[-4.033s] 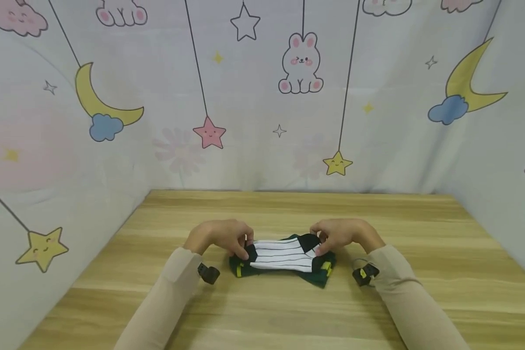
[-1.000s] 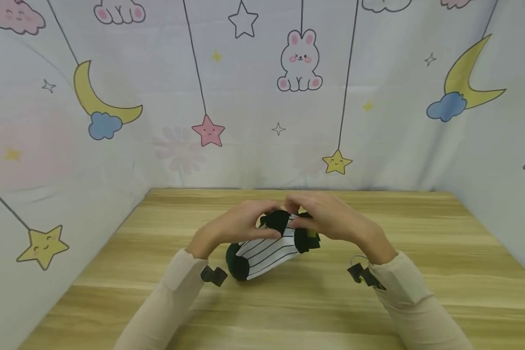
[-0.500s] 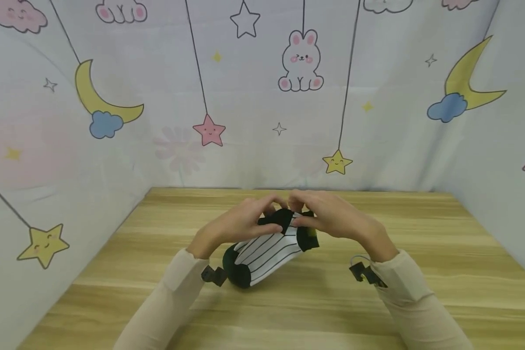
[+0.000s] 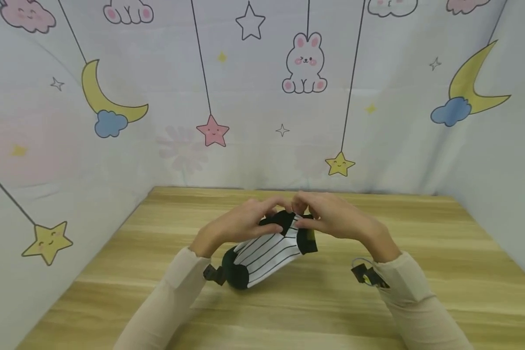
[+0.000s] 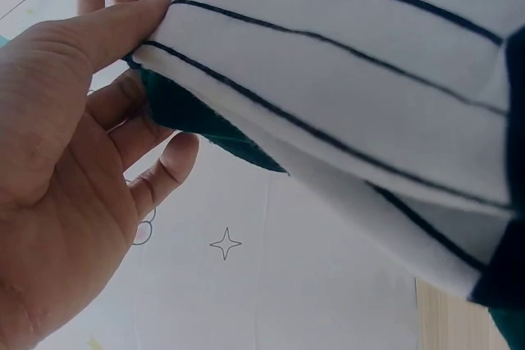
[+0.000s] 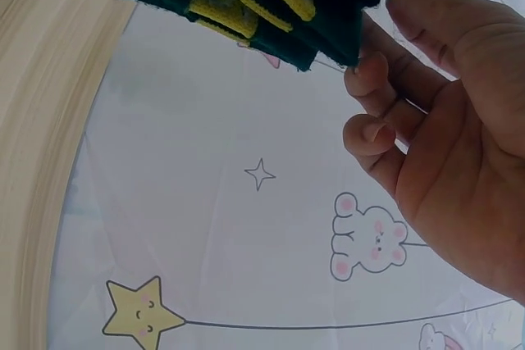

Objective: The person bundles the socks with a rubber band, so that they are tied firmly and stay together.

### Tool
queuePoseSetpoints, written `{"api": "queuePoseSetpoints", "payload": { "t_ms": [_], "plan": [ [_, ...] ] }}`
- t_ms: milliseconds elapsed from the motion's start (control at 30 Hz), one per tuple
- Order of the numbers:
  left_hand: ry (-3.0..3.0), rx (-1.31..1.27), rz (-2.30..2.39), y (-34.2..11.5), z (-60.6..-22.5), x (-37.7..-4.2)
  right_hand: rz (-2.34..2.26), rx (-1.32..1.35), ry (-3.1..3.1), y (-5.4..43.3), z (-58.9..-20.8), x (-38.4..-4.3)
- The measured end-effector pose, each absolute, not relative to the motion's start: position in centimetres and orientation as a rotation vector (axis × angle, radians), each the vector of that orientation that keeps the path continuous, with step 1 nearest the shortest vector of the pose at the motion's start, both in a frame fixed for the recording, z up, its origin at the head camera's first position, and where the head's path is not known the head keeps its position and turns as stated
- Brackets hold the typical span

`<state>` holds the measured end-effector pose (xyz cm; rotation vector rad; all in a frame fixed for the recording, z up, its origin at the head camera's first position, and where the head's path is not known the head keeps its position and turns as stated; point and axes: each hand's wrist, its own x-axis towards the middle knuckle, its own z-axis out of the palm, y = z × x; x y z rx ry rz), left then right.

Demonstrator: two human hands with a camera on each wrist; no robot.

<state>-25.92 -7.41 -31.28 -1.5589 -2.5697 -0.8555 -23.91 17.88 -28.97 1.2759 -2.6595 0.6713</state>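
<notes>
White socks (image 4: 269, 255) with thin black stripes and dark heel and toe patches are bundled with dark green socks (image 6: 328, 18) bearing yellow patches. In the head view the bundle slants, its lower left end near the tabletop. My left hand (image 4: 240, 223) pinches its upper edge at a dark patch, thumb in front and fingers behind. Close beside it, my right hand (image 4: 339, 218) pinches the same edge on the striped part. The left wrist view shows green fabric (image 5: 184, 108) behind the white sock. Layered green cuffs hang by my right fingers in the right wrist view.
A wood-grain table (image 4: 376, 301) spreads under the hands. Behind it hangs a pale cloth backdrop (image 4: 253, 160) printed with stars, moons and a bunny, and cloth walls stand at both sides. Small dark cameras (image 4: 369, 274) sit at the wrists.
Four seconds ago the socks lay flat, a hand at each end. Both hands have since come together at the upper edge and tilted the bundle up. The last half second shows little movement.
</notes>
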Motion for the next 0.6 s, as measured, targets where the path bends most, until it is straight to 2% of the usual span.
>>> {"api": "queuePoseSetpoints", "payload": {
  "t_ms": [600],
  "plan": [
    [-2.579,-1.589,-0.858,-7.4,-31.1,-26.2,0.597,1.101,-2.845,24.4,-30.3,-22.5]
  ]
}}
